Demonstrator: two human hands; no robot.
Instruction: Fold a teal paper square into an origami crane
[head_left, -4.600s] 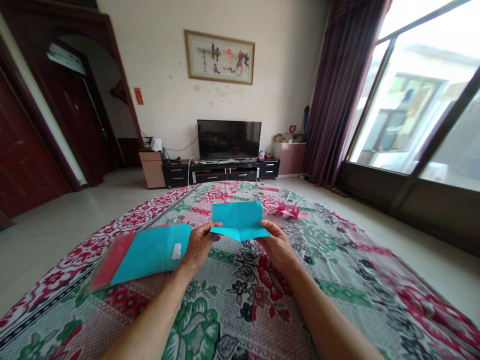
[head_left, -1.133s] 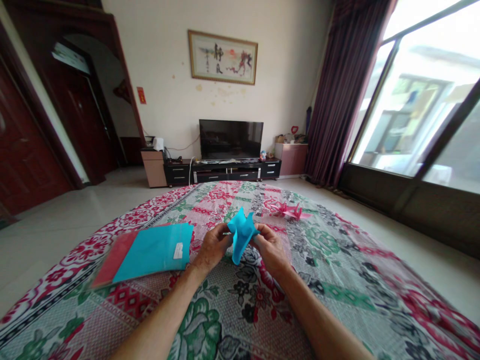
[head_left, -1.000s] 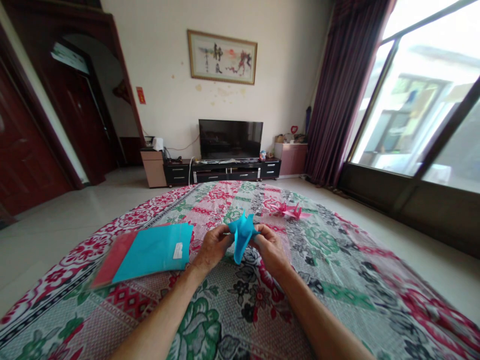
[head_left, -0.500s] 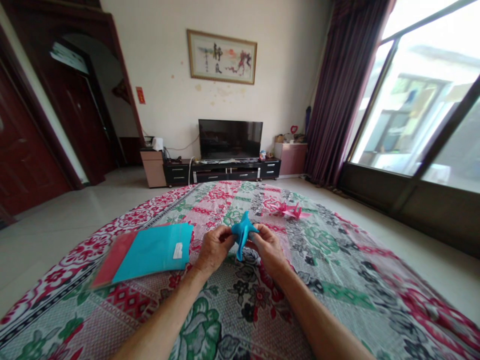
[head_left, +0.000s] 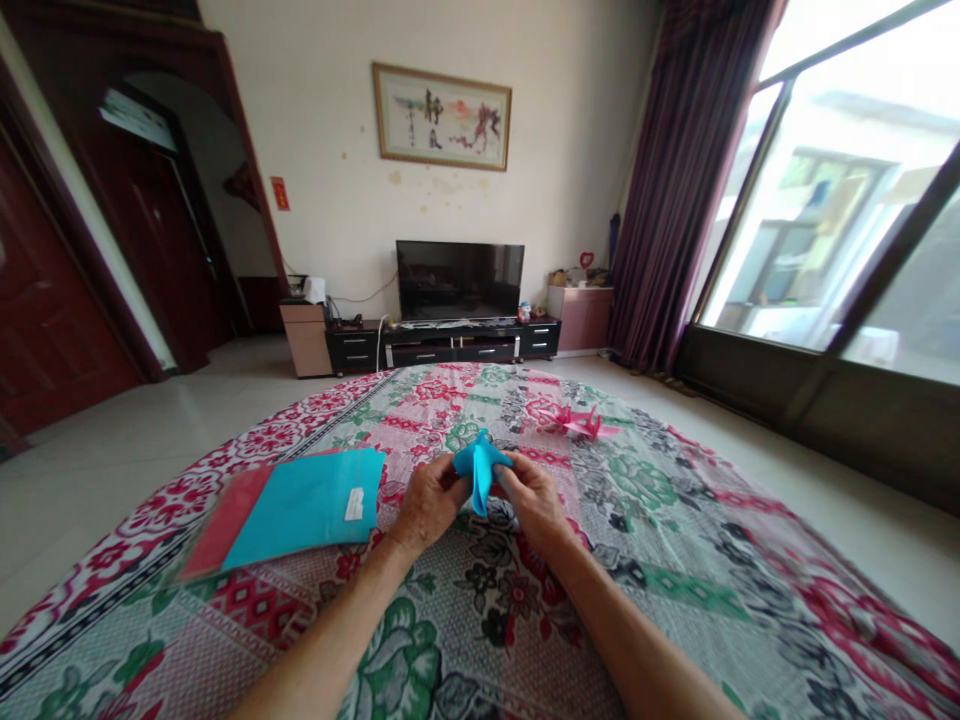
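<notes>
A folded piece of blue paper (head_left: 481, 470) is held above the table between my two hands, its flaps spreading to both sides and one fold pointing down toward me. My left hand (head_left: 433, 500) pinches its left flap between thumb and fingers. On the other side my right hand (head_left: 534, 498) grips the right flap the same way. Some of the fingertips are hidden behind the paper. To the left lies a clear packet of blue and red paper sheets (head_left: 304, 505) with a small white label.
Pink folded paper pieces (head_left: 581, 422) lie farther back on the right. A patterned cloth (head_left: 660, 640) covers the round-edged table. Beyond it stand a low black cabinet (head_left: 472, 345) and a television (head_left: 460, 280). A glazed door (head_left: 825, 230) is on the right.
The blue paper has turned a little and its top point stands lower and more to the left. Both hands keep hold of it and have shifted only slightly.
</notes>
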